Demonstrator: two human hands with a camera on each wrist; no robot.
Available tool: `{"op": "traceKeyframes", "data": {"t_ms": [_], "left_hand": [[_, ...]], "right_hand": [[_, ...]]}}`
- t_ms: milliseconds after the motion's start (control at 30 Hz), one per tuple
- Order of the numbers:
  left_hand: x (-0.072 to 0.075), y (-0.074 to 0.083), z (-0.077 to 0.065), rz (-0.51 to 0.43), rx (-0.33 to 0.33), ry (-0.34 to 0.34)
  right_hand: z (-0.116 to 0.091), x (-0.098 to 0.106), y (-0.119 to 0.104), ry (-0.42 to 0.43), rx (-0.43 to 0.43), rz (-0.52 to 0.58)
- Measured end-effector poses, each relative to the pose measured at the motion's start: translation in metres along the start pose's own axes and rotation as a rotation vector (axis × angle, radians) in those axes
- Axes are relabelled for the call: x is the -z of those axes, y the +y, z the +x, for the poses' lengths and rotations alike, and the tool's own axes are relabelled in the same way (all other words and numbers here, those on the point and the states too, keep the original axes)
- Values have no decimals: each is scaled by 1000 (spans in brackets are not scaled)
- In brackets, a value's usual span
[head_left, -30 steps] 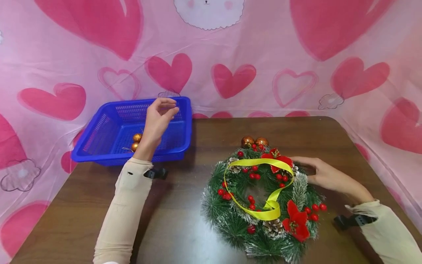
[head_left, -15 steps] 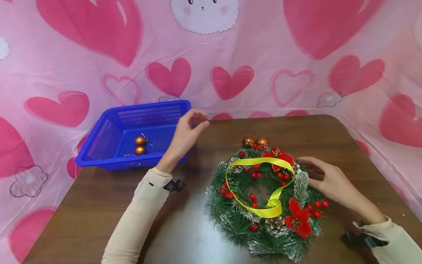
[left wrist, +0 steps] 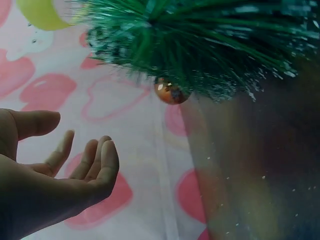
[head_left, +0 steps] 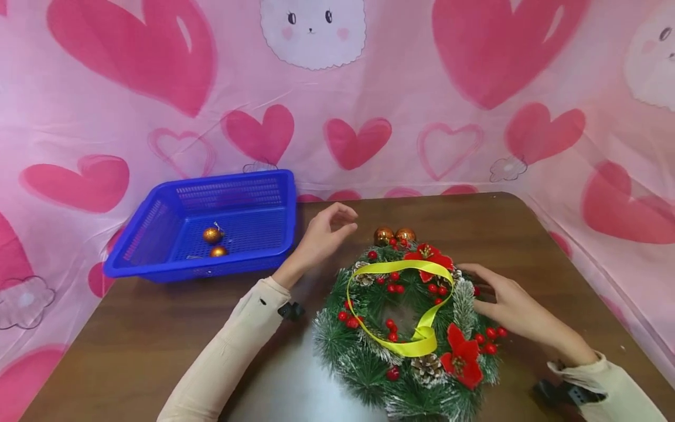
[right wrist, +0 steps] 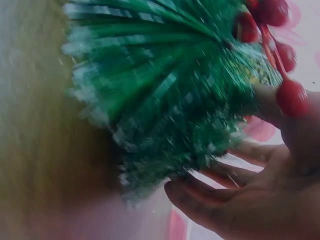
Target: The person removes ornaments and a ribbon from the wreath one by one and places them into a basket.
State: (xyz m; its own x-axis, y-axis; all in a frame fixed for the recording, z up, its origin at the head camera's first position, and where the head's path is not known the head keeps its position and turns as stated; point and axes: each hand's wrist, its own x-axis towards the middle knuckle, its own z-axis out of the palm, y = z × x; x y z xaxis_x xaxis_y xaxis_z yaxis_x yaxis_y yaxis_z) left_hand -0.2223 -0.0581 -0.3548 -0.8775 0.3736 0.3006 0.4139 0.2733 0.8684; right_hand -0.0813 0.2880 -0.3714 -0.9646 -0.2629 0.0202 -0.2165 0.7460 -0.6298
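Note:
A green wreath (head_left: 358, 357) lies on the table, dressed with red berries, red poinsettias and pine cones. A loose loop of yellow ribbon (head_left: 416, 350) rests on top of it. Two shiny copper-coloured baubles (head_left: 384, 236) sit at its far edge. My left hand (head_left: 325, 234) hovers left of these baubles, fingers loosely bent and holding nothing; the left wrist view shows the palm bare. At the wreath's right side is my right hand (head_left: 508, 299), thumb and fingers spread at the frosted needles. In the right wrist view, a sprig of red berries (right wrist: 291, 97) overlaps that hand.
A blue plastic basket (head_left: 293, 217) stands at the back left with two gold baubles (head_left: 212, 235) inside. Behind the brown wooden table (head_left: 132, 351) hangs a pink cloth (head_left: 401, 70) with hearts. The table's far edge runs close to it.
My left hand has moved from over the basket rightward and down, toward the copper baubles. My right hand stays at the wreath's right side. The head view has shifted slightly.

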Motion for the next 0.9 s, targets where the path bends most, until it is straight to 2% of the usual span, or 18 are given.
{"op": "traceKeyframes", "data": {"t_ms": [167,433,700,900], "left_hand": [[-5,-9,4,43,56,-55],[-12,-25,10,38,100,-132],[-9,-36,10,-62,151,-172],[-10,-45,12,-203,240,-257]], "right_hand": [[5,-3,-3,12,5,3],[7,-7,2,14,49,1],[25,-6,5,-17,145,18],[27,-9,10,-9,153,66]]}}
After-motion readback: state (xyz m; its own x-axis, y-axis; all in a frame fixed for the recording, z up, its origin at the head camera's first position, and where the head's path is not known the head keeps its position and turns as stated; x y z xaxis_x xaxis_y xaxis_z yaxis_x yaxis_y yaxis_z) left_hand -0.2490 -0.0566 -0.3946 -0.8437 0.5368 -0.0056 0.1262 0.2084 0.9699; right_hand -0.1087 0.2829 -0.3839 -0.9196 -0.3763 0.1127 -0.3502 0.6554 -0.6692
